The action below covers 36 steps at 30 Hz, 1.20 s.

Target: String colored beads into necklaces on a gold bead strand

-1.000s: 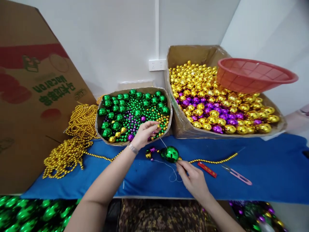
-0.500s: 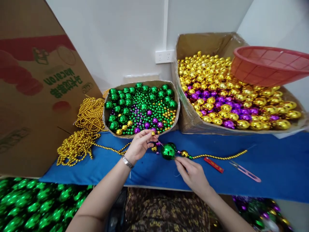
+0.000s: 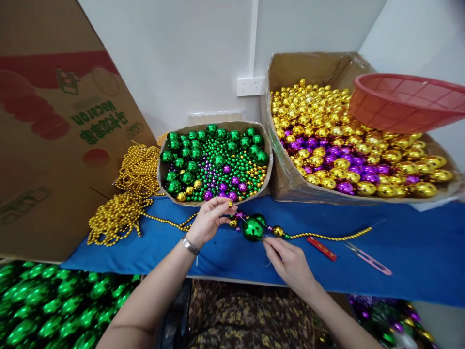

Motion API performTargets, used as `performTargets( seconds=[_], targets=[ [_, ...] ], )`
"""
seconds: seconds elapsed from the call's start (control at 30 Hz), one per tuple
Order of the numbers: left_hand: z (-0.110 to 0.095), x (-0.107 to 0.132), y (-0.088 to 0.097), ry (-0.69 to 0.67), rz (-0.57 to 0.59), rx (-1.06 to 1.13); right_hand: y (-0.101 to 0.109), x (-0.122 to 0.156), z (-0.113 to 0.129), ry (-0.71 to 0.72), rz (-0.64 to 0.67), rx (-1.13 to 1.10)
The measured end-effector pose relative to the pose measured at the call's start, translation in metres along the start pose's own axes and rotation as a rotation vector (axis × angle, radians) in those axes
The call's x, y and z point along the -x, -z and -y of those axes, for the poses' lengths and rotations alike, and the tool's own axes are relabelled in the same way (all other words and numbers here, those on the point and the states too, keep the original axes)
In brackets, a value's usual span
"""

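My left hand is closed, pinching a small gold bead between thumb and finger. A thin line, needle or thread, runs from that bead down to a large shiny green ball. At the ball's lower right, the fingertips of my right hand are pressed together on a fine thread, which loops below them. A second green ball shows partly behind the first. Beside them lie strung beads, purple and gold, including a gold bead leading into a gold bead chain.
On the blue cloth lie pink thread snips and a red packet. Behind stand a box of mixed beads, a larger box of gold and purple beads and a red basket. Gold bead chains are heaped left, beside a carton.
The view has shifted slightly. The large green ball has moved slightly down and left, uncovering more of the green ball behind it. Both hands keep their pinches.
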<state>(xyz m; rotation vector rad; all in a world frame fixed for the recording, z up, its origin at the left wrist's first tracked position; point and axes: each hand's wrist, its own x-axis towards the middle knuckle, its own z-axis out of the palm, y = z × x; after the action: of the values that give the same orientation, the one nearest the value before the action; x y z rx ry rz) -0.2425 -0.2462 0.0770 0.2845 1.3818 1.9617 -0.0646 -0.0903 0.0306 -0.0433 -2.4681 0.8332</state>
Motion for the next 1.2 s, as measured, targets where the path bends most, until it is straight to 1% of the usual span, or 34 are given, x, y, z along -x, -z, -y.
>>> performTargets(
  seconds=[0.1,0.2,0.27,0.37,0.43,0.5,0.53,0.57,0.63,0.7,0.77,0.83,0.9,0.93,0.97,1.03,1.07,1.2],
  targets=[
    [-0.001,0.002,0.0,-0.015,-0.016,-0.051,-0.001,0.002,-0.002,0.01,-0.005,0.034],
    [0.005,0.005,0.0,-0.087,-0.035,-0.149,-0.005,0.005,-0.004,-0.004,0.007,0.033],
    [0.017,0.007,0.0,-0.112,-0.035,-0.205,-0.013,0.009,-0.007,-0.04,0.023,0.017],
    [0.044,0.011,0.001,-0.043,-0.022,-0.241,-0.033,0.021,-0.016,-0.134,0.071,-0.03],
    [0.062,0.014,0.003,-0.02,-0.037,-0.301,-0.047,0.03,-0.026,-0.163,0.116,-0.028],
    [0.072,0.017,0.004,-0.083,-0.064,-0.406,-0.054,0.036,-0.035,-0.137,0.144,0.036],
    [0.073,0.019,0.005,-0.137,-0.077,-0.464,-0.054,0.037,-0.038,-0.12,0.145,0.082],
    [0.071,0.02,0.005,-0.197,-0.087,-0.52,-0.052,0.035,-0.039,-0.11,0.137,0.122],
    [0.06,0.022,0.002,-0.298,-0.082,-0.614,-0.044,0.026,-0.034,-0.112,0.103,0.147],
    [0.042,0.022,-0.005,-0.359,-0.055,-0.662,-0.034,0.01,-0.022,-0.112,0.072,0.08],
    [0.025,0.021,-0.015,-0.391,-0.02,-0.654,-0.027,-0.009,-0.01,-0.087,0.068,-0.032],
    [0.01,0.02,-0.026,-0.399,0.003,-0.603,-0.026,-0.025,-0.002,-0.079,0.104,-0.122],
    [0.003,0.021,-0.032,-0.398,0.011,-0.541,-0.026,-0.034,0.0,-0.102,0.161,-0.204],
    [0.003,0.022,-0.033,-0.404,0.003,-0.515,-0.025,-0.036,0.0,-0.121,0.178,-0.244],
    [0.005,0.022,-0.033,-0.416,-0.004,-0.499,-0.024,-0.037,0.0,-0.146,0.179,-0.286],
    [0.019,0.023,-0.029,-0.45,0.027,-0.535,-0.016,-0.039,0.002,-0.205,0.151,-0.378],
    [0.03,0.023,-0.026,-0.47,0.072,-0.593,-0.011,-0.04,0.005,-0.23,0.138,-0.429],
    [0.085,0.016,-0.02,-0.557,0.363,-0.962,0.016,-0.045,0.029,-0.274,0.141,-0.608]
  ],
)
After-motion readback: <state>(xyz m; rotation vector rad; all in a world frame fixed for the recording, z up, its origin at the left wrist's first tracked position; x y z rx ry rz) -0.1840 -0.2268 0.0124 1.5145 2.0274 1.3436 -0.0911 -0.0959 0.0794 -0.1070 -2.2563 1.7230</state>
